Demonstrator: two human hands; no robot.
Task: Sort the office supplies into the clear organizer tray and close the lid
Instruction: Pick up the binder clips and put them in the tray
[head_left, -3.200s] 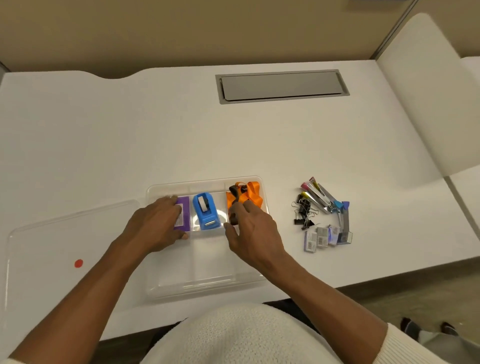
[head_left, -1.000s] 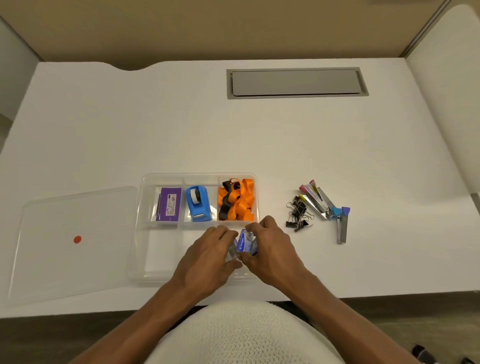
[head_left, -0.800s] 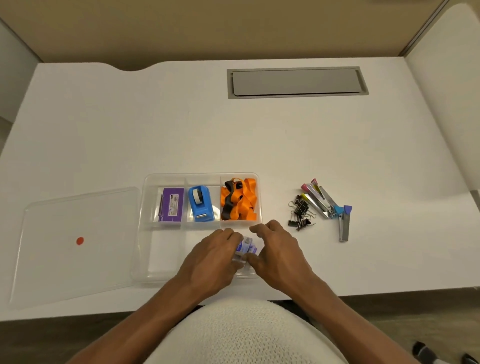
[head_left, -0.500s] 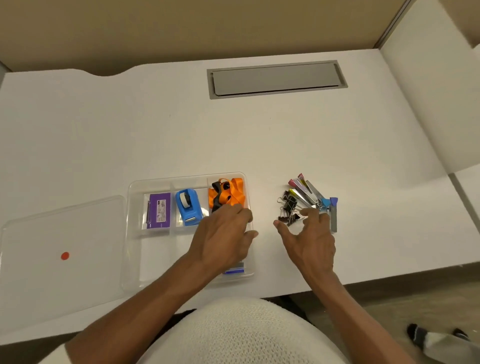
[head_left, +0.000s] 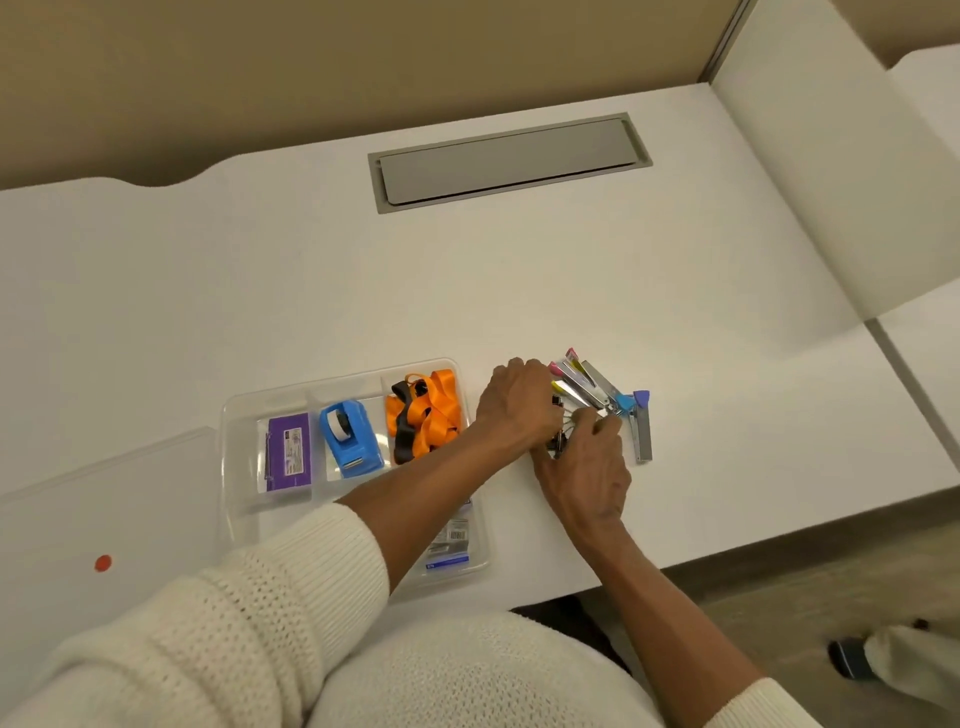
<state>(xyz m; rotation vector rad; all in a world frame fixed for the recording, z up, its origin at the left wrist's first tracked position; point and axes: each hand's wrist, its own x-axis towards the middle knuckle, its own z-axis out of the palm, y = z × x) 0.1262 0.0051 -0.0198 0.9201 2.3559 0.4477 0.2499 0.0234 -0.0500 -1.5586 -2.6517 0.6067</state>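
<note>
Reaching Over the Binder Clips Beside the Tray

Lying flat at nine o'clock on the white bench (head_left: 519, 291), the clear lid (head_left: 104, 519) is off the tray and carries a small red dot (head_left: 103, 563). Just to its right sits the clear organizer tray (head_left: 226, 467), open. Its far row has three compartments: a purple box (head_left: 289, 451) in the left one, a blue tape dispenser (head_left: 349, 437) in the middle one, and an orange lanyard (head_left: 428, 410) with black parts in the right one. In the near compartment, toward five o'clock of the tray, small labelled packets (head_left: 451, 540) show past my left forearm, which crosses over the tray in a cream knit sleeve (head_left: 249, 613).

My left hand (head_left: 517, 402) is beyond the tray's right edge, curled knuckles-up over the black binder clips (head_left: 558, 441) on the bench; I cannot tell whether its fingers actually pinch any. My right hand (head_left: 587, 473) comes in from five o'clock, fingers bent and closing on the same small heap, touching the clips and the near ends of the metal pieces beside them; how firm that grip is stays hidden.

At three o'clock of my hands lies a fan of silver staplers (head_left: 592, 387) with pink, yellow and blue ends, one pointing toward me. At twelve o'clock, well apart, a grey cable hatch (head_left: 509, 161) is set into the bench.
</note>
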